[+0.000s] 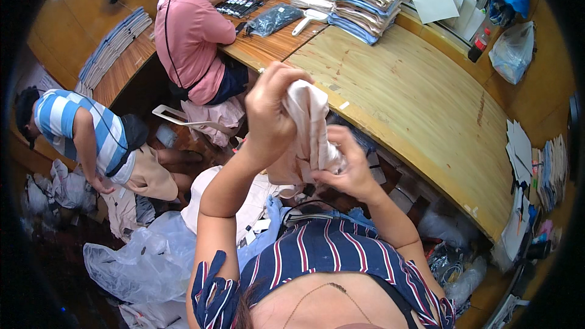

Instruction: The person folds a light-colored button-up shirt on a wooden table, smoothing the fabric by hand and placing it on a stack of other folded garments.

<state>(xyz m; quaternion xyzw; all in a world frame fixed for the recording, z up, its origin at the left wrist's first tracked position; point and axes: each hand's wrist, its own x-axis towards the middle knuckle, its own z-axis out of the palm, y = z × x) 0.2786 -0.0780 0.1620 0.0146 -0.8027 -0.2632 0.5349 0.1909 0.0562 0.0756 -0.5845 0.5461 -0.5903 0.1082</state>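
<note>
In front of my chest, raised off the table, hangs a bunched pale cream garment [308, 123]. My left hand [273, 106] is closed round its upper left side, with the knuckles up. Lower down on the other side, my right hand [351, 167] pinches the cloth between thumb and fingers. The garment drapes in folds between both hands; its exact kind cannot be made out. Below my left forearm lies a heap of loose cream and light blue garments [259, 207], some with white tags.
A wooden table [420, 91] stretches ahead and right, bearing folded shirt stacks [368, 3]. A person in pink [195, 42] sits at its far left part. Another in striped blue [85, 128] bends at left. Clear plastic bags [143, 256] lie lower left; papers [518, 152] stand far right.
</note>
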